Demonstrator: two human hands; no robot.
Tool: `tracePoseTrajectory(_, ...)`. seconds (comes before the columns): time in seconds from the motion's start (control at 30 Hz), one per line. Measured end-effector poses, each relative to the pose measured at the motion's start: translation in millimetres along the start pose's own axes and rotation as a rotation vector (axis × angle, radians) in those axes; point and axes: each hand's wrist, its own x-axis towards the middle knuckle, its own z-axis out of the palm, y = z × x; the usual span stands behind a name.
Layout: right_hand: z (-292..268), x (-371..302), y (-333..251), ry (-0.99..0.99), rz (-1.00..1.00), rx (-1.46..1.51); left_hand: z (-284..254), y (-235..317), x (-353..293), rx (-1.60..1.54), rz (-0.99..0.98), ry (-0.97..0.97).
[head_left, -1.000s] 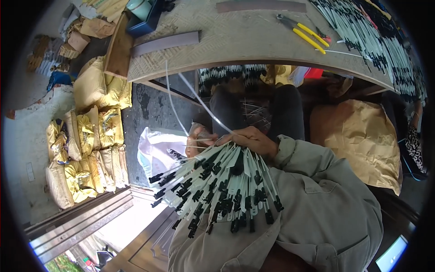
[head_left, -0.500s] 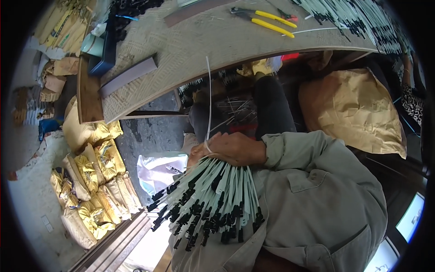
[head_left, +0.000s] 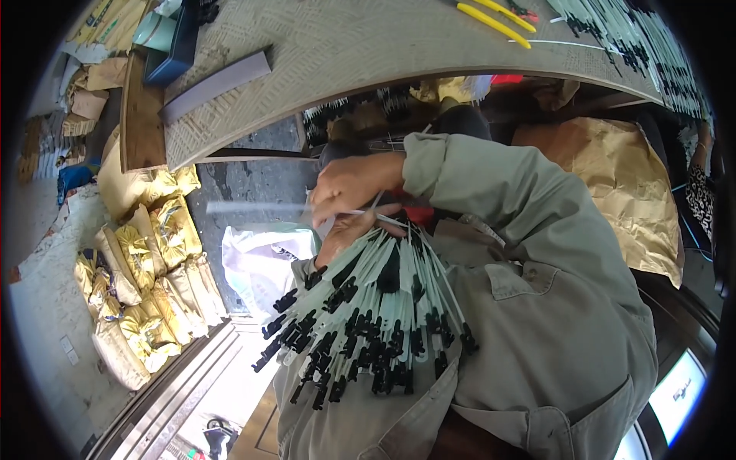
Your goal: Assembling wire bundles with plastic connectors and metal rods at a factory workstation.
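Note:
A fanned bundle of thin pale-green rods (head_left: 376,284) with black clip-like ends lies against my front, the black ends towards me. My left hand (head_left: 343,236) is closed around the gathered end of the bundle. Just above it, my right hand (head_left: 349,185) has its fingers pinched on a thin white cable tie (head_left: 356,212). The tie runs across the gathered end, and its free length sticks out to the left, smeared by motion. My right hand partly hides where the tie goes round the rods.
On the bench (head_left: 345,46) beyond lie yellow-handled pliers (head_left: 494,21), more rods (head_left: 636,42) and a flat grey bar (head_left: 218,83). A large brown paper sack (head_left: 613,192) stands at right. Yellow packages (head_left: 146,284) and a white bag (head_left: 264,264) sit at left.
My right hand has risen off the gathered end and turned over it. The cable tie, which stood upright, now points left. The bundle has swung slightly, and the view has shifted.

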Motion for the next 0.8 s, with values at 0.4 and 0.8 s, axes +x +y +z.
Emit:
tracePoseTrajectory(0.4,9.7,-79.8,-28.1,0.857,0.33,0.529,-18.7,29.6,1.9,-0.117,-0.135,0.088)
tracePoseTrajectory(0.8,47.4,-62.4,-18.8,0.809,-0.129,1.613,22.7,211.9,186.3,0.083,0.421,-0.341)
